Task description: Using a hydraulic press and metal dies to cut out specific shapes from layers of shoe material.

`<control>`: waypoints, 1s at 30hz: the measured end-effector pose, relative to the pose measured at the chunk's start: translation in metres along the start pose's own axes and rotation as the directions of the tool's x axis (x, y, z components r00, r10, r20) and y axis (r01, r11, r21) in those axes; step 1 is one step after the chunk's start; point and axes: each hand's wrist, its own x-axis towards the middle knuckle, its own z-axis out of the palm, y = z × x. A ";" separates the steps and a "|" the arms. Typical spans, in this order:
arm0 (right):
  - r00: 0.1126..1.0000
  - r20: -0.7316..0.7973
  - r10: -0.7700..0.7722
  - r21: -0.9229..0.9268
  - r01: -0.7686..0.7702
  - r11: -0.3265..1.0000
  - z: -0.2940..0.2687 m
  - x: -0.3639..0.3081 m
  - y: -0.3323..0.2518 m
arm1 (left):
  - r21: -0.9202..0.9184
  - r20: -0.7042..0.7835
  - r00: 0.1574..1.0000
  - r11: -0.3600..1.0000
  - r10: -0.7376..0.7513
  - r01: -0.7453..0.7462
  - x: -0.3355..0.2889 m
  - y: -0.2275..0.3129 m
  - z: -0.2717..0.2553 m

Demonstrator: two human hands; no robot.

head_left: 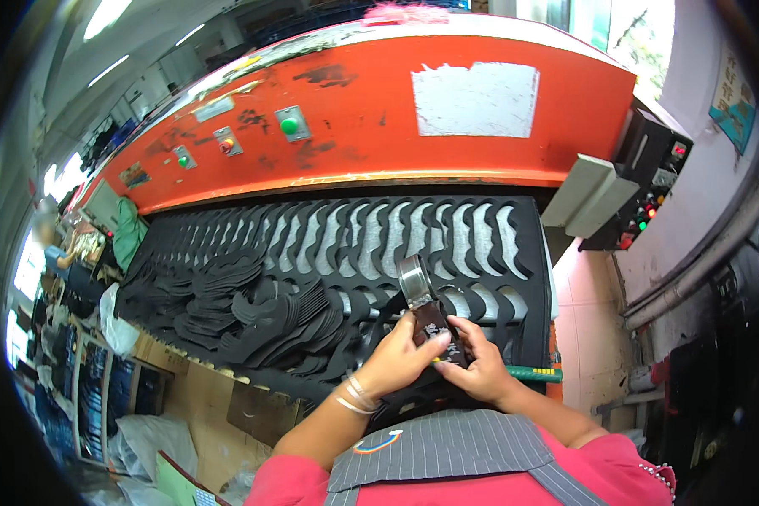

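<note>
My left hand (401, 358) and my right hand (483, 367) are together over the near edge of the cutting bed, closed round a dark brown piece (432, 322) with white print. From its far end rises a shiny, silvery, ring-shaped part (415, 280); I cannot make out its exact kind. My thumbs lie on the near side of the brown piece. Beneath and beyond it spreads a black foam sheet (527, 244) with rows of curved cut-outs, pale material showing through. Left of my hands, cut black foam pieces (282, 325) lie in overlapping heaps.
A large orange press (354, 110) with green and red buttons spans the far side. A control box (649, 185) stands at the right. By my right forearm lies a green rod-like thing (535, 374). Another person (57, 257) is at far left, near shelving (93, 396).
</note>
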 end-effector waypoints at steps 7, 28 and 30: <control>0.992 0.064 -0.107 -0.075 0.111 0.991 -0.010 0.004 -0.018 | 0.542 -0.269 0.875 0.814 0.403 -0.208 -0.049 0.022 -0.046; 0.904 0.427 -0.013 -0.611 0.299 0.733 0.010 0.016 -0.052 | 0.717 -0.255 0.926 0.697 0.280 -0.013 -0.053 0.026 -0.003; 0.912 0.406 -0.061 -0.632 0.329 0.701 0.019 0.022 -0.055 | 0.715 -0.276 0.912 0.699 0.304 -0.017 -0.052 0.033 -0.014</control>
